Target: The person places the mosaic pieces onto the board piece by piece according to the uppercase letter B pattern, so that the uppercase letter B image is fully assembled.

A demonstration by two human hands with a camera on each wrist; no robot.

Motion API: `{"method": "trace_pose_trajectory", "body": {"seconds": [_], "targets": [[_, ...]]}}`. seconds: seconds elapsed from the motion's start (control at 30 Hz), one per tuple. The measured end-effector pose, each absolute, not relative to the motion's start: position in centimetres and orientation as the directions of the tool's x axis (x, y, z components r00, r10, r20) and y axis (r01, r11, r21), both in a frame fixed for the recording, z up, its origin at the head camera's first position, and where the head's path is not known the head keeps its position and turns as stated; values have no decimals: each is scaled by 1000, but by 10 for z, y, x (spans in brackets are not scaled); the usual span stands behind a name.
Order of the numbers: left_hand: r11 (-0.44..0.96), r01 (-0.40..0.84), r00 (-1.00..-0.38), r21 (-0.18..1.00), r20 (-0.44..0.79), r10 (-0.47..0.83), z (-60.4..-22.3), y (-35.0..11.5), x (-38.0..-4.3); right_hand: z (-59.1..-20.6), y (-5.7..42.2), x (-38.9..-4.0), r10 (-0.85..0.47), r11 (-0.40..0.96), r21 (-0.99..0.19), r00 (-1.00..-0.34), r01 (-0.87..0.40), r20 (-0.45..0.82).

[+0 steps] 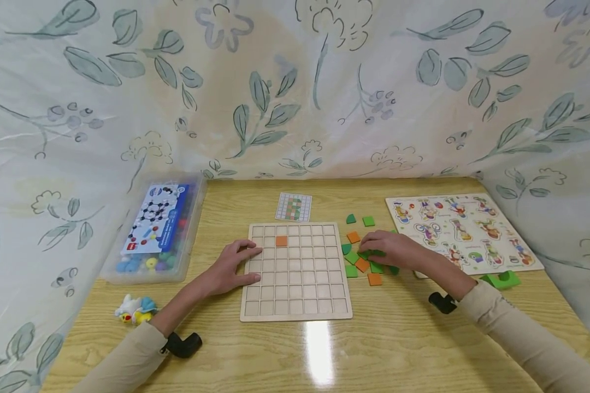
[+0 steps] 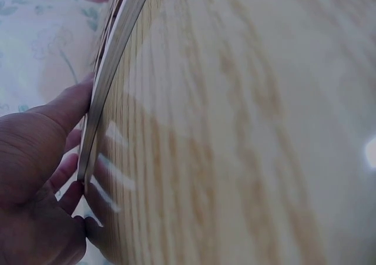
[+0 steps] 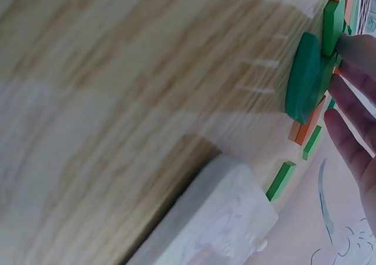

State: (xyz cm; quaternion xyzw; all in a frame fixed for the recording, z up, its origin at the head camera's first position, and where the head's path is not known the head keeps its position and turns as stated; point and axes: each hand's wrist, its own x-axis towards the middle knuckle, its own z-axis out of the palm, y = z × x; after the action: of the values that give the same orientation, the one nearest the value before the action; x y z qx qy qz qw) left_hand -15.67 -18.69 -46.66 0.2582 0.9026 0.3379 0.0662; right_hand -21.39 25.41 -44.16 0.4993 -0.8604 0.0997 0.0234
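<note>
A wooden grid board (image 1: 302, 278) lies flat on the table, with one orange square tile (image 1: 281, 240) in a cell near its top. My left hand (image 1: 230, 270) rests on the board's left edge, its thumb and fingertips spread apart. In the left wrist view the thumb (image 2: 70, 103) touches the board's rim. Right of the board, my right hand (image 1: 393, 249) reaches into a loose group of green and orange tiles (image 1: 362, 265), partly covering them. Its fingers (image 3: 346, 141) are extended in the right wrist view, and a fingertip touches a green tile (image 3: 333, 27). A dark green rounded piece (image 3: 304, 80) lies beside it.
Above the board lies a small pattern card (image 1: 293, 207). A picture puzzle board (image 1: 472, 234) sits at right, with a green block (image 1: 501, 280) by its lower edge. At left are a clear plastic case (image 1: 152, 229) and small toy figures (image 1: 136, 310). A patterned cloth hangs behind.
</note>
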Motion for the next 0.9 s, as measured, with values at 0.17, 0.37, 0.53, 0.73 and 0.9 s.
{"method": "trace_pose_trajectory", "body": {"seconds": [0.17, 0.37, 0.53, 0.73, 0.9], "targets": [[641, 422, -859, 642, 58, 508, -468, -187, -156, -443, 255, -214, -851, 487, -165, -509, -858, 133], [647, 433, -856, 628, 63, 513, -469, -187, -156, -445, 255, -215, -855, 464, -158, -488, -872, 178], [644, 421, -859, 638, 54, 508, -467, -187, -156, -445, 254, -216, -845, 481, -147, -501, -864, 184], [649, 404, -864, 645, 35, 503, -467, -187, -157, -441, 251, -215, -774, 598, -179, -621, -781, 124], [642, 430, -855, 635, 58, 516, -467, -187, -157, -441, 246, -215, -721, 603, -321, -671, -730, 173]]}}
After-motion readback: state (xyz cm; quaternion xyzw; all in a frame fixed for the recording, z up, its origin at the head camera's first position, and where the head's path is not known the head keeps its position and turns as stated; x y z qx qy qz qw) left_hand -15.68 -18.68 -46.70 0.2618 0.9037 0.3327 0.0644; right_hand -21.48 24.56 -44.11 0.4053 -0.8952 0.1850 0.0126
